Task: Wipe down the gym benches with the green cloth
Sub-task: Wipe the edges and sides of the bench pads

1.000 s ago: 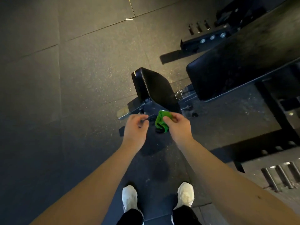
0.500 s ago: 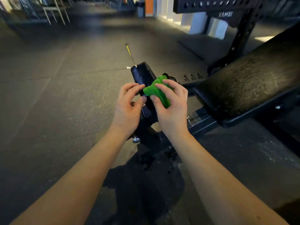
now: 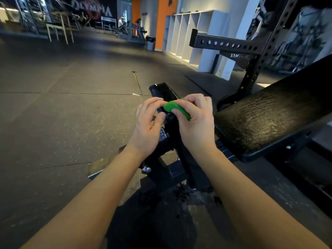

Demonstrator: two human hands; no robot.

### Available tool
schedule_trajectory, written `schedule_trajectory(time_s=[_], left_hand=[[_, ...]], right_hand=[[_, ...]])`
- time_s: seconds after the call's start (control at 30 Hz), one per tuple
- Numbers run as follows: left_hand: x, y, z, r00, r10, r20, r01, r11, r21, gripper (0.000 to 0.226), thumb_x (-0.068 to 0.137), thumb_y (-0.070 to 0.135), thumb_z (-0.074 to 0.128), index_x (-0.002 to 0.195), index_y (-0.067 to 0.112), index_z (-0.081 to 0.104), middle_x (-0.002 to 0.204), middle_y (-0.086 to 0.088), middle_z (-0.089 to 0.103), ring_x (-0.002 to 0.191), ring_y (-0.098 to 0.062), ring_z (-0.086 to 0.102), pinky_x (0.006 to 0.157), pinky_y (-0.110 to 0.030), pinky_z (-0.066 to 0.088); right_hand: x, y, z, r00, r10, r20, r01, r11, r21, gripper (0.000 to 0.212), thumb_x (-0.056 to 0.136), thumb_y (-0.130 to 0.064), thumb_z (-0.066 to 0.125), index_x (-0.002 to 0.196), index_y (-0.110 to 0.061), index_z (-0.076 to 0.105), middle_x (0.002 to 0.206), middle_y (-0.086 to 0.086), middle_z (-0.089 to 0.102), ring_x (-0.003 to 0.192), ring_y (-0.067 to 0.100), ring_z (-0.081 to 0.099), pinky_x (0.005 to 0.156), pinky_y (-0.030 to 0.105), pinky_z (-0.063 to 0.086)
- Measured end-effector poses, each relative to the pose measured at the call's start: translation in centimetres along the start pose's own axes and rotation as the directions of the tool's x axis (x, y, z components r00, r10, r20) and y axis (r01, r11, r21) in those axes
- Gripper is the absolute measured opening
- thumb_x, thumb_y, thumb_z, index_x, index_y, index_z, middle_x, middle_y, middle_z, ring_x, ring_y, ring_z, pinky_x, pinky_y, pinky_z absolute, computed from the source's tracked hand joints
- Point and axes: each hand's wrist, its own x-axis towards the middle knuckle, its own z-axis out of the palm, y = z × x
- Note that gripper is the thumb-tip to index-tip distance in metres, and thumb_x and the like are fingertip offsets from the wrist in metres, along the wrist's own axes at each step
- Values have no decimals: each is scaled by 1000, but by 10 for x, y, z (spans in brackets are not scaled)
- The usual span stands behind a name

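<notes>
The right grip (image 3: 195, 126) is curling thumb and fingers round the bunched green cloth (image 3: 177, 109), holding it in the air above the near end of the small seat surface (image 3: 164, 91). The left grip (image 3: 149, 126), fingers bent, is meeting the cloth's left end; whether it is pinching, I cannot tell. The long padded surface (image 3: 269, 119) is lying just to the right.

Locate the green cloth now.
Head view, centre: green cloth pinched in the right hand, left hand close beside it, in front of the small seat pad, left of the long bench pad.
</notes>
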Motion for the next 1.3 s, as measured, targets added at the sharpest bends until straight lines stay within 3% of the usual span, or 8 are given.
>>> schedule_trajectory(time_s=[0.17, 0.33, 0.53, 0.67, 0.8, 0.97, 1.17, 1.3], left_hand=[[-4, 3, -1, 1000, 9, 27, -11, 999, 38, 31, 106, 20, 45, 134, 18, 56, 141, 7, 48, 134, -14, 39, 107, -21, 37], [-6, 8, 0, 999, -19, 40, 19, 1000, -4, 32, 104, 11, 48, 135, 15, 56, 142, 4, 48, 136, -14, 38, 100, -2, 29], [-5, 6, -1, 999, -23, 38, 25, 999, -36, 32, 104, 15, 48, 134, 20, 56, 141, 7, 46, 134, -13, 36, 97, -3, 32], [-5, -1, -2, 999, -22, 40, 23, 999, -35, 36, 103, 17, 46, 137, 25, 54, 142, 12, 45, 136, -12, 35, 106, -12, 33], [-6, -3, -2, 999, 26, 32, -24, 997, -70, 37, 101, 6, 51, 136, 17, 56, 143, 7, 45, 137, -17, 36, 97, -7, 38], [-10, -1, 1, 1000, -20, 6, 21, 999, -44, 36, 102, 15, 51, 136, 27, 55, 143, 15, 43, 135, -9, 31, 100, -18, 42], [-7, -9, -1, 999, -35, -25, 34, 997, -66, 32, 99, 19, 61, 131, 25, 57, 133, 10, 43, 123, -13, 38, 94, -13, 39], [-9, -15, 1, 996, -86, -11, 83, 985, -150, 37, 97, 19, 65, 132, 26, 53, 129, 10, 45, 120, -15, 45, 90, -25, 50]], right_hand=[[-34, 7, -10, 998, -34, -51, 32, 999, -39, 21, 88, -11, 78, 107, -3, 76, 98, 8, 64, 89, 19, 59, 79, 22, 49], [-85, 24, -20, 996, 46, 81, -44, 999, -23, 23, 85, -9, 79, 106, -1, 76, 99, 6, 64, 88, 20, 63, 75, 35, 57], [-28, 0, -20, 998, 36, -54, -36, 999, -6, 16, 88, -12, 79, 104, -10, 77, 95, -6, 56, 91, 15, 51, 77, 35, 49], [-5, -9, 1, 1000, 10, -1, -10, 999, -33, 18, 90, -16, 75, 108, -13, 76, 105, 1, 60, 102, 19, 48, 85, 44, 48], [-42, 5, -6, 997, -65, -30, 63, 996, -64, 18, 89, -5, 76, 107, -3, 74, 107, 9, 64, 99, 25, 56, 88, 32, 49], [-86, 17, -28, 986, -26, 162, 44, 993, -111, 21, 84, 3, 78, 104, -5, 76, 101, 4, 62, 95, 21, 56, 80, 35, 52], [26, -17, -24, 998, 16, 54, -14, 999, -50, 19, 91, -10, 73, 109, -15, 75, 105, -9, 54, 104, 12, 44, 93, 11, 33], [37, -19, 2, 945, 3, 327, 11, 999, -40, 19, 96, -14, 67, 113, -17, 75, 113, -6, 64, 113, 15, 49, 100, 44, 45]])
